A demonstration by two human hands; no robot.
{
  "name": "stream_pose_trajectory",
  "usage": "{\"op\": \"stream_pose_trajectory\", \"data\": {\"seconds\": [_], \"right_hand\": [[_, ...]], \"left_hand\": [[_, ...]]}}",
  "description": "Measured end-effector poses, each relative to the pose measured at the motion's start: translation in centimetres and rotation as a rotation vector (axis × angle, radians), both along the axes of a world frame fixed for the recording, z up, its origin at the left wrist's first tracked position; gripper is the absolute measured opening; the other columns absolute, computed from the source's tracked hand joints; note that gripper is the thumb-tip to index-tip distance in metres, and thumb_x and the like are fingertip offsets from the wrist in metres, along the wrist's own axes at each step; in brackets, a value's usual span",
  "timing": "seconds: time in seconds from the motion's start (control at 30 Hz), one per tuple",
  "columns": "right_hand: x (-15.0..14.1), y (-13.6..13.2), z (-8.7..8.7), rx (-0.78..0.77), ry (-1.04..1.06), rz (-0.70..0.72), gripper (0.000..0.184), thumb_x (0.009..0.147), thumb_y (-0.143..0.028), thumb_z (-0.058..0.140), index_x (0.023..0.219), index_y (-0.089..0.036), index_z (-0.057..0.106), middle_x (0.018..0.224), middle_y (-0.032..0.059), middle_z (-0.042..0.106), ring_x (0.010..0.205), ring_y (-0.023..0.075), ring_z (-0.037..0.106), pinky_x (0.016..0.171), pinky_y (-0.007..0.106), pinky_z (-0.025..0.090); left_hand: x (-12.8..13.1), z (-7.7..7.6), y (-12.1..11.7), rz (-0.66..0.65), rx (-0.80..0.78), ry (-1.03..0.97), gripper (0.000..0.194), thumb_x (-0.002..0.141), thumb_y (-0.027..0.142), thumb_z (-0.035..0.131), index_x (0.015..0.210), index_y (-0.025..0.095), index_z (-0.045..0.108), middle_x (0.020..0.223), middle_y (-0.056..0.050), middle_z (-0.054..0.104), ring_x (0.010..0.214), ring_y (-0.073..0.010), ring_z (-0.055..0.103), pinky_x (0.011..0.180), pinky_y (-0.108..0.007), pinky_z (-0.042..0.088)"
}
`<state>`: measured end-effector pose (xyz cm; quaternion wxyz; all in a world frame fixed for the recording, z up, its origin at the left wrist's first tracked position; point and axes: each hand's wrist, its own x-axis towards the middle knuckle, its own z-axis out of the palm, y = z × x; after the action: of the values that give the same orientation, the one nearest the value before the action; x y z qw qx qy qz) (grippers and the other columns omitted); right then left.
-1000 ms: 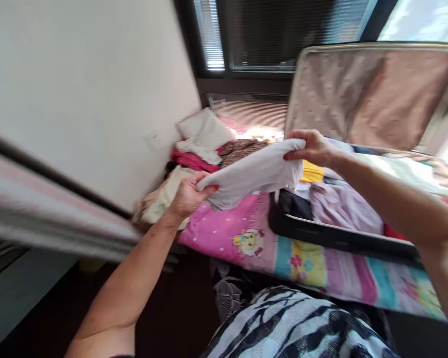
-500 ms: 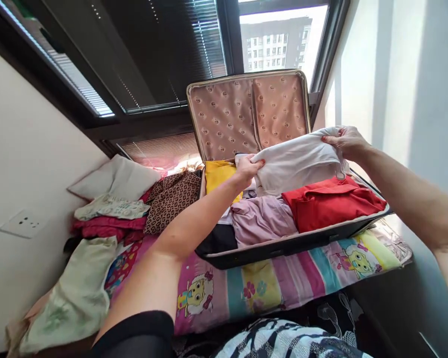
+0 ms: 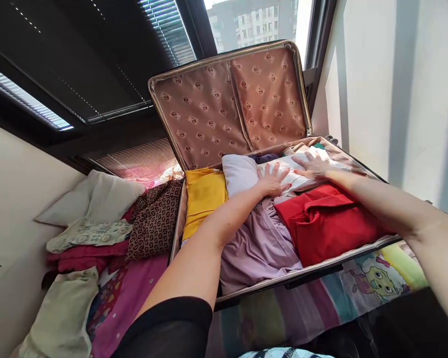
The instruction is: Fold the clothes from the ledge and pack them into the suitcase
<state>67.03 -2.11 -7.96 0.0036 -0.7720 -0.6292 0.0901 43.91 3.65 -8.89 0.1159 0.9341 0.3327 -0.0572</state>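
A white folded garment (image 3: 241,174) lies in the open suitcase (image 3: 283,284), toward its lid side. My left hand (image 3: 273,181) rests flat on it with fingers spread. Farther right, my right hand (image 3: 312,166) also presses on the white cloth, fingers spread. Around them in the suitcase are a folded yellow garment (image 3: 205,196) at the left, a mauve garment (image 3: 259,246) in front and a folded red garment (image 3: 336,223) at the front right. Part of the white garment is hidden under my hands.
The patterned lid (image 3: 209,109) leans upright near the window. Left of the suitcase lie a brown patterned cloth (image 3: 155,219), a pale pillow (image 3: 97,196) and a pale green garment (image 3: 61,308). A white wall (image 3: 373,99) stands close on the right.
The white garment, held up between both hands before, now lies in the suitcase. Both hands have let go and spread flat on it. The view has moved closer to the suitcase.
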Motion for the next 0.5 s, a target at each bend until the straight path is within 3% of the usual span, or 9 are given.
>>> {"op": "stream_pose_trajectory", "data": {"seconds": [0.07,0.13,0.2,0.27,0.33,0.4,0.47,0.5], "right_hand": [[-0.4,0.0,-1.8,-0.048,-0.038,-0.025,0.084,0.095,-0.077,0.049,0.170,-0.040,0.038,0.184,0.0068,0.007,0.164,0.0543,0.009,0.123,0.082,0.018],[-0.4,0.0,-2.5,-0.061,-0.051,-0.043,0.086,0.096,-0.076,0.045,0.173,-0.041,0.032,0.184,0.0070,0.005,0.165,0.0529,0.005,0.124,0.080,0.016],[-0.5,-0.1,-2.0,-0.087,-0.042,-0.071,0.085,0.099,-0.075,0.041,0.175,-0.038,0.028,0.184,0.0094,0.002,0.165,0.0512,0.004,0.124,0.078,0.013],[-1.1,-0.3,-0.7,-0.099,-0.027,-0.107,0.084,0.103,-0.075,0.035,0.176,-0.036,0.026,0.183,0.0130,0.000,0.164,0.0516,0.006,0.122,0.077,0.013],[-2.3,-0.6,0.9,-0.093,-0.032,-0.143,0.083,0.105,-0.075,0.033,0.176,-0.032,0.028,0.183,0.0176,0.001,0.163,0.0534,0.008,0.120,0.077,0.015],[-3.9,-1.1,2.4,-0.063,-0.068,-0.137,0.081,0.107,-0.071,0.035,0.174,-0.026,0.036,0.180,0.0246,0.008,0.162,0.0540,0.011,0.117,0.075,0.019],[-5.7,-1.5,3.1,0.039,-0.119,-0.061,0.078,0.109,-0.068,0.034,0.169,-0.020,0.044,0.175,0.0311,0.023,0.160,0.0526,0.020,0.112,0.073,0.027],[-6.7,-1.6,3.2,0.119,-0.150,0.007,0.078,0.109,-0.068,0.031,0.166,-0.018,0.049,0.170,0.0334,0.032,0.157,0.0512,0.029,0.107,0.071,0.032]], "left_hand": [[0.6,-1.1,-0.1,0.025,-0.070,0.057,0.084,0.101,0.078,0.038,0.175,0.046,0.014,0.184,0.000,-0.010,0.167,-0.0481,-0.012,0.124,-0.085,0.003],[0.9,-0.9,-0.1,0.044,-0.118,0.090,0.085,0.101,0.076,0.039,0.175,0.046,0.013,0.183,0.000,-0.013,0.167,-0.0471,-0.014,0.125,-0.083,0.003],[0.1,0.5,-0.3,0.013,-0.175,0.102,0.083,0.102,0.073,0.041,0.176,0.042,0.017,0.184,-0.003,-0.009,0.168,-0.0445,-0.009,0.128,-0.079,0.007],[-2.5,2.5,-0.6,-0.073,-0.209,0.007,0.081,0.103,0.070,0.048,0.174,0.034,0.030,0.184,-0.011,0.009,0.169,-0.0420,0.006,0.131,-0.072,0.015],[-7.8,4.2,-0.8,-0.149,-0.207,-0.253,0.074,0.102,0.067,0.056,0.164,0.027,0.050,0.175,-0.017,0.037,0.163,-0.0391,0.032,0.129,-0.062,0.030],[-16.0,5.0,-0.9,-0.119,-0.186,-0.606,0.064,0.101,0.065,0.060,0.148,0.023,0.066,0.155,-0.018,0.062,0.144,-0.0332,0.058,0.120,-0.050,0.047],[-26.8,4.6,-1.6,0.093,-0.164,-0.895,0.060,0.104,0.067,0.053,0.136,0.020,0.072,0.137,-0.017,0.073,0.122,-0.0258,0.071,0.105,-0.039,0.057],[-32.9,3.9,-2.5,0.280,-0.116,-0.986,0.060,0.105,0.067,0.051,0.133,0.019,0.072,0.130,-0.016,0.075,0.114,-0.0235,0.074,0.098,-0.035,0.059]]}}
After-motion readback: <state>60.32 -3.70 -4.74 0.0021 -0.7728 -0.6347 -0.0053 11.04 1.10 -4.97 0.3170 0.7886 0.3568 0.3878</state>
